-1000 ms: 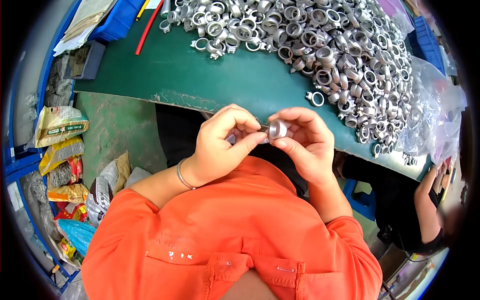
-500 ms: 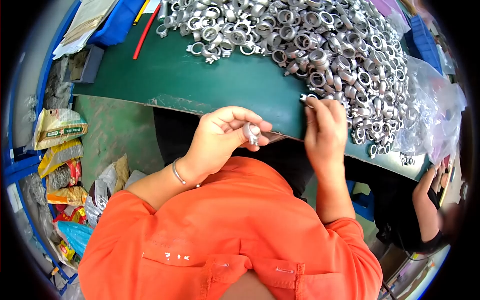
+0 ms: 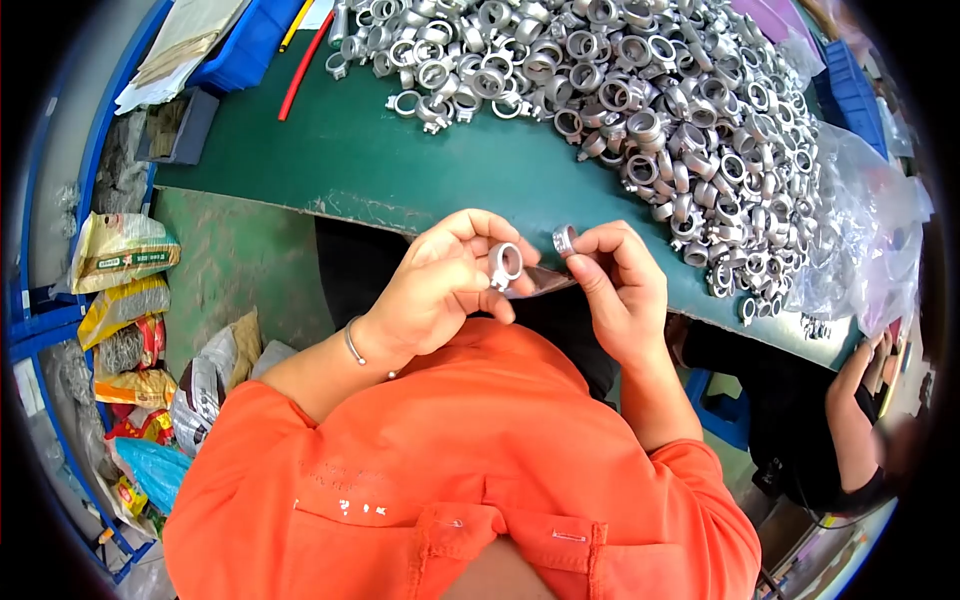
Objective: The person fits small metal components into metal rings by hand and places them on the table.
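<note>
My left hand (image 3: 440,280) holds a grey metal ring (image 3: 506,263) between its thumb and fingers, the ring's opening facing up toward me. Close by on the right, my right hand (image 3: 622,285) pinches a second metal ring (image 3: 565,240) at its side between thumb and forefinger. The two rings are apart. Both hands are over the near edge of the green table (image 3: 370,160). Beyond them lies a large heap of similar metal rings (image 3: 640,95), many with small lugs.
A red rod (image 3: 304,68) and a blue bin (image 3: 240,50) are at the table's back left. Clear plastic bags (image 3: 855,220) lie at the right. Another person's hand (image 3: 855,365) is at the far right edge. Filled sacks (image 3: 120,250) stand on the left.
My right hand reached to the loose ring near the heap, took it, and came back beside my left hand. My left fingers have spread somewhat around their ring.
</note>
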### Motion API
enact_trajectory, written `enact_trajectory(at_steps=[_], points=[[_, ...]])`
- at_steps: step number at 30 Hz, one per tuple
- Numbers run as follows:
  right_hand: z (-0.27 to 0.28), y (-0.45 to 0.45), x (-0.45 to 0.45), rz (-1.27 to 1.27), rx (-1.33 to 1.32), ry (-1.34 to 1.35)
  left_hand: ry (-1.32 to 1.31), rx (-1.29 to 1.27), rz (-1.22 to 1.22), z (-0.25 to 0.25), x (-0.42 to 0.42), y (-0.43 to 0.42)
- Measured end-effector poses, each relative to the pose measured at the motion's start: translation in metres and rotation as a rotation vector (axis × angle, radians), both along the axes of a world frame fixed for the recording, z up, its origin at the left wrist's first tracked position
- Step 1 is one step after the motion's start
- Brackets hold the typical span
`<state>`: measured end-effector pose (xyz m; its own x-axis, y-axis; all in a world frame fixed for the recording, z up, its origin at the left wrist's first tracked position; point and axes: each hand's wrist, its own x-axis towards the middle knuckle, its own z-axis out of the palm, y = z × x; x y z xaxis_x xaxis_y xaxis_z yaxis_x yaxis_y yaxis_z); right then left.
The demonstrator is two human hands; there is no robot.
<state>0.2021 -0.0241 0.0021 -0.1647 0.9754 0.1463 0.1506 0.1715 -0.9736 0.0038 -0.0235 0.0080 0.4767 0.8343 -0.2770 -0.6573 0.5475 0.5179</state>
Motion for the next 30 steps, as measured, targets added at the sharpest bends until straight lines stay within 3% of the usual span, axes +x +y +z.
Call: enact_trajectory(at_steps=[2,4,10,14,16,18,22,24,25,26,28,30], points=[[0.003,-0.001,0.0,0.02,-0.045,0.036,0.047,0.02,-0.007,0.004,0.0,0.0],[0.002,-0.001,-0.001,0.074,-0.164,0.173,0.324,0.06,-0.092,0.003,-0.001,-0.001],[0.002,-0.004,-0.007,0.162,-0.113,0.179,0.487,0.195,-0.064,0.008,0.01,-0.004],[-0.002,-0.003,-0.005,0.231,-0.066,0.115,0.695,0.489,0.041,0.003,0.01,-0.004],[0.003,-0.004,-0.006,0.19,-0.318,0.321,0.737,0.607,0.098,0.002,0.01,-0.003],[0.0,-0.001,-0.005,0.22,-0.347,0.4,0.982,0.956,0.182,0.0,0.01,-0.003],[0.003,0.003,-0.018,0.219,-0.216,0.533,1.026,1.002,0.255,0.001,0.011,-0.003],[0.004,0.001,-0.02,0.179,-0.096,0.583,0.849,0.575,0.097,0.001,0.006,-0.004],[0.001,0.0,-0.021,0.188,-0.041,0.562,0.592,0.245,-0.101,0.005,0.001,0.0],[-0.001,0.003,-0.023,0.181,0.142,0.42,0.589,0.247,-0.092,0.009,0.001,0.001],[0.013,0.015,-0.019,0.4,0.378,0.033,0.139,-0.183,-0.133,0.016,0.002,0.004],[0.032,0.028,-0.026,0.456,0.384,0.005,0.135,-0.129,-0.16,0.004,-0.002,0.001]])
